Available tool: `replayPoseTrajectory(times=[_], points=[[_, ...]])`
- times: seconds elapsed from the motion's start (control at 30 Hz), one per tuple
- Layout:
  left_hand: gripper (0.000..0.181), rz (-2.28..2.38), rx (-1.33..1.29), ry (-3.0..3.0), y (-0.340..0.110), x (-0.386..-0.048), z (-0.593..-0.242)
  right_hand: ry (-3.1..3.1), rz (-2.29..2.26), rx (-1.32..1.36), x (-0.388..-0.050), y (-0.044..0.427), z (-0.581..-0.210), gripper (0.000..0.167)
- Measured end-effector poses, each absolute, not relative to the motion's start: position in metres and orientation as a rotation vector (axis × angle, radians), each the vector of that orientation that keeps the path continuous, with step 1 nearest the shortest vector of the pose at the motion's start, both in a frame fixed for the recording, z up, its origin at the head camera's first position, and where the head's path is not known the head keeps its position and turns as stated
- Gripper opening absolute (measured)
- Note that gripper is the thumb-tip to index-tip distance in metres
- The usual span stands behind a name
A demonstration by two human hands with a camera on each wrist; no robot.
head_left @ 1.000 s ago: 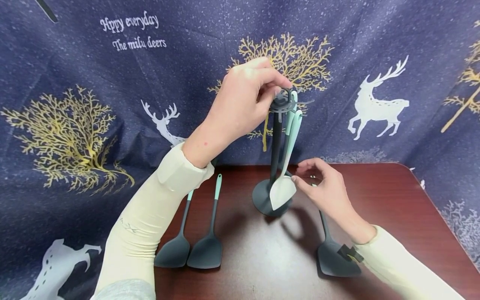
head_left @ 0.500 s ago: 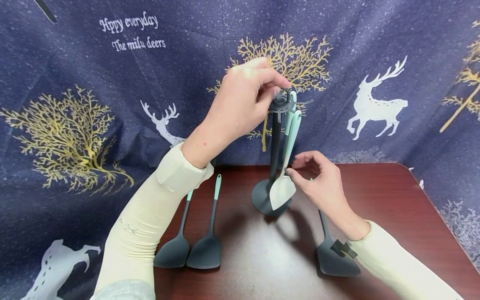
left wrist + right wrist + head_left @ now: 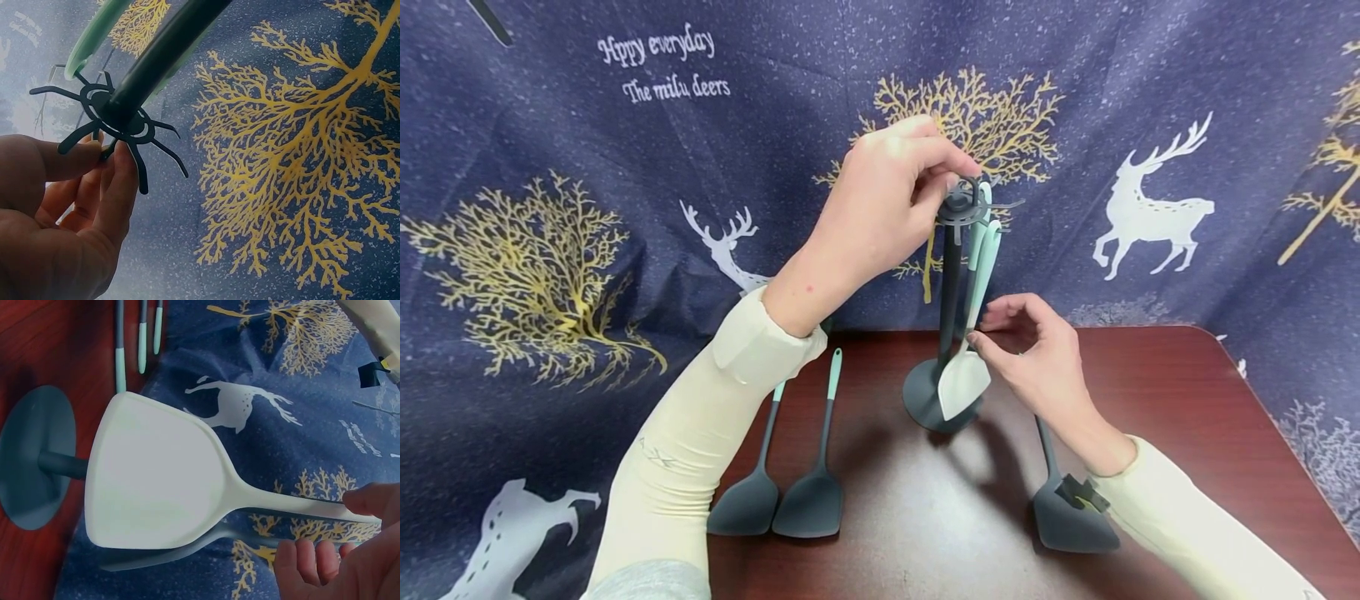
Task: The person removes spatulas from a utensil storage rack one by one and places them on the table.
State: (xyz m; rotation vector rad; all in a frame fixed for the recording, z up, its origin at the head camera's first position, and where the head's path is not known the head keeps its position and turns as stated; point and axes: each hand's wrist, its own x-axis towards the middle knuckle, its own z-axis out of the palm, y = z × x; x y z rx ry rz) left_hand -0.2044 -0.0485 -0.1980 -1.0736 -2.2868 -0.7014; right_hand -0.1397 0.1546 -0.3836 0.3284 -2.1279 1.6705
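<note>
Since the white spatula (image 3: 965, 385) seems hung from the stand (image 3: 950, 300) on the counter (image 3: 917, 533) in the head view, I'd guess it's light, smooth and slightly bendy, best grabbed by the mint handle (image 3: 985, 265). On the left wrist cam, the left hand (image 3: 75, 247) pinches the stand's top. Right wrist cam: the right hand (image 3: 356, 569) curves around the white shaft (image 3: 287, 501), thumb against it, fingers apart from the thumb; can't tell if it's gripping.

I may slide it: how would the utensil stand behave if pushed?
Pushed high, the utensil stand might tip: it is tall, with the white turner hanging off one side. Its wide round base probably resists gentle low nudges.
</note>
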Motion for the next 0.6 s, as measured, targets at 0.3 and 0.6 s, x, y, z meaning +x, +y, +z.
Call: replayPoseTrajectory(times=[0.3,0.6], points=[[0.029,-0.698,-1.072,-2.280,-0.049,-0.205,-0.197,-2.119,1.678,0.331,-0.142,0.149,-0.379,0.033],[0.028,-0.707,-1.072,-2.282,-0.049,-0.204,-0.198,-2.090,1.718,0.314,-0.142,0.143,-0.376,0.032]])
